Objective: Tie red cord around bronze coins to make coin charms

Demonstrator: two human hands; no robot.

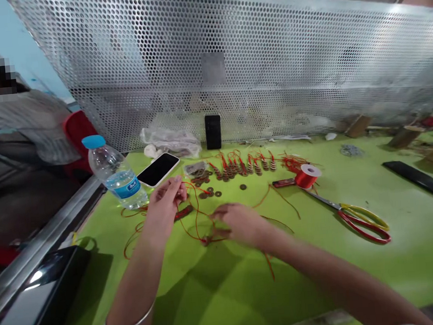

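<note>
My left hand is raised a little above the green table, its fingertips pinched on a thin red cord that loops down to the tabletop. To its right, my right hand rests low on the table with fingers closed on the same cord near a small dark knot or coin. Just beyond the hands lie several loose bronze coins. Behind those, a row of coin bundles tied with red cord stretches across the table.
A water bottle stands left of my hands, a phone lies behind it. A red cord spool and red-yellow scissors sit to the right. A perforated metal screen backs the table. Another person sits at far left.
</note>
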